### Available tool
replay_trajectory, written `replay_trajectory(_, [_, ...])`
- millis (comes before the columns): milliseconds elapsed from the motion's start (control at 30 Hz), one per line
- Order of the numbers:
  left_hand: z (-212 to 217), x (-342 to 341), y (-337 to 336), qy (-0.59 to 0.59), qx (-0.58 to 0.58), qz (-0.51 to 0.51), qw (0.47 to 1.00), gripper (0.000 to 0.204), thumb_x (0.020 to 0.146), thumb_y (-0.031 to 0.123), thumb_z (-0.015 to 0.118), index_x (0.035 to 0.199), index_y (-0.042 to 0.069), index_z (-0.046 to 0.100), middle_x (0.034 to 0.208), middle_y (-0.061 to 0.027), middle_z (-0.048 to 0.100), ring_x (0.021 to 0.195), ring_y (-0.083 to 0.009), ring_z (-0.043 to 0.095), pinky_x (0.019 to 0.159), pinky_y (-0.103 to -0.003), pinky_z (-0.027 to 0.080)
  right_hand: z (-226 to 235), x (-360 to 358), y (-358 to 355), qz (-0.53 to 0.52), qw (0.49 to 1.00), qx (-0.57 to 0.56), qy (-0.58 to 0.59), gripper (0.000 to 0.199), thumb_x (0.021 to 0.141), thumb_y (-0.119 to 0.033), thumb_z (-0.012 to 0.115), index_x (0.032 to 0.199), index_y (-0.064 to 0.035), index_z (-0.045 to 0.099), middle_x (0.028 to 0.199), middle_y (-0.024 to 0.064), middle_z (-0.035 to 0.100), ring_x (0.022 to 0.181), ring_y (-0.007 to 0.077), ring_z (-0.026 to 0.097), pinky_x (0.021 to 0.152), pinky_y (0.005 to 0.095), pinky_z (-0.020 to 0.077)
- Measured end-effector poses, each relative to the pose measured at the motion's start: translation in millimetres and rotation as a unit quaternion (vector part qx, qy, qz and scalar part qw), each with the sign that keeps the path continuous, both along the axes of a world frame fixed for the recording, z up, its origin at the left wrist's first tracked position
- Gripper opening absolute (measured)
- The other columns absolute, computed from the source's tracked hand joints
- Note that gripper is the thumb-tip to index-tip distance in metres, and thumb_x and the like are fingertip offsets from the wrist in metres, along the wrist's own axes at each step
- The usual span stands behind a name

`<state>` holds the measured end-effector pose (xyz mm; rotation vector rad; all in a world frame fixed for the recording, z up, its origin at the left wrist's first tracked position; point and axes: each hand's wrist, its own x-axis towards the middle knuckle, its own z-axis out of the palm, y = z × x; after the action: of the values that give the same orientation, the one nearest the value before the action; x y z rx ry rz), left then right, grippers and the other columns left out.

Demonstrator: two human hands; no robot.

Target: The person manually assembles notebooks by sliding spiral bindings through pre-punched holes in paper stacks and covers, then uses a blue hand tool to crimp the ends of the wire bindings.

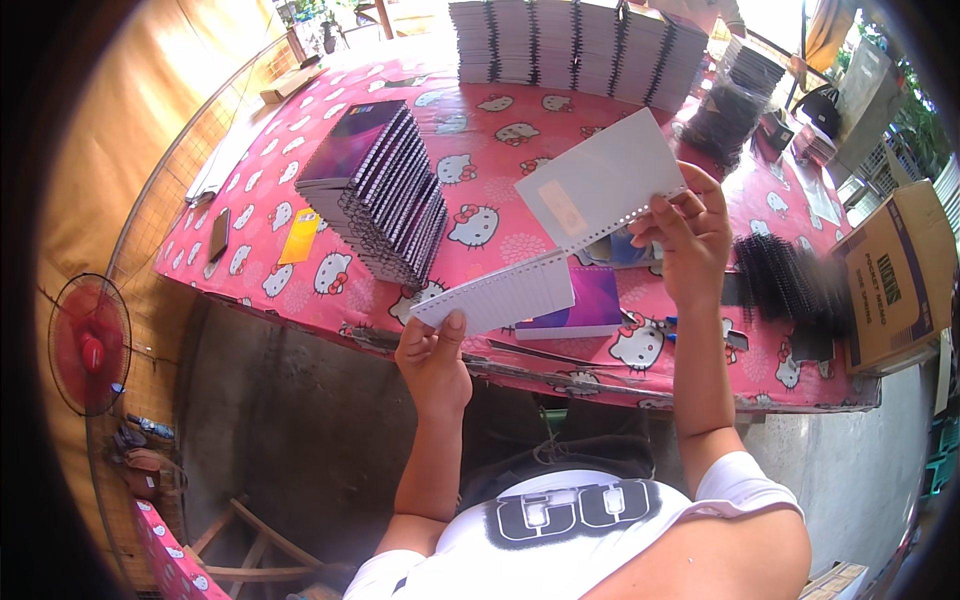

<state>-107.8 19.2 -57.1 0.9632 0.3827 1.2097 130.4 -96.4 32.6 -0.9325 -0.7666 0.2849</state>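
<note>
Your left hand [437,360] pinches the pages [510,293] at their left end, thumb on top; your right hand [690,235] grips the card [605,175] by the right end of its holed edge. Both sit above the table [480,225], near its front edge, partly hiding a purple pad [585,308]. Stacked notebooks [385,190] stand leftward; coils [785,280] and a carton [890,285] crowd the front right corner.

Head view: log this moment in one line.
left hand: holding lined punched pages | right hand: holding punched pale sheet | table: purple pad, spiral-notebook stack on left, black coils beside carton
</note>
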Motion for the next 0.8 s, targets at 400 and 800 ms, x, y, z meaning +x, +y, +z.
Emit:
replay_trajectory(400, [7.4,5.7,-1.4,-0.069,-0.087,-0.053,0.992,0.021,0.087,0.003,0.066,0.107,0.003,0.062,0.107,-0.0061,0.064,0.099,-0.0160,0.061,0.090,-0.036,0.048,-20.5,3.1,-0.6,0.052,0.997,0.031,0.039,0.024,0.091,-0.003,0.058,0.111,-0.0030,0.047,0.098,0.0119,0.064,0.080,0.0188,0.067,0.063,0.0278,0.0575])
replay_trajectory(800, [5.9,5.9,-0.9,-0.060,-0.069,-0.041,0.995,0.018,0.088,0.003,0.064,0.106,0.004,0.062,0.106,-0.0086,0.066,0.097,-0.0188,0.064,0.084,-0.038,0.055,-16.2,1.6,0.7,-0.010,1.000,-0.001,0.014,0.033,0.089,-0.006,0.062,0.120,-0.0012,0.052,0.092,0.0069,0.063,0.077,0.0126,0.063,0.060,0.0242,0.0543])
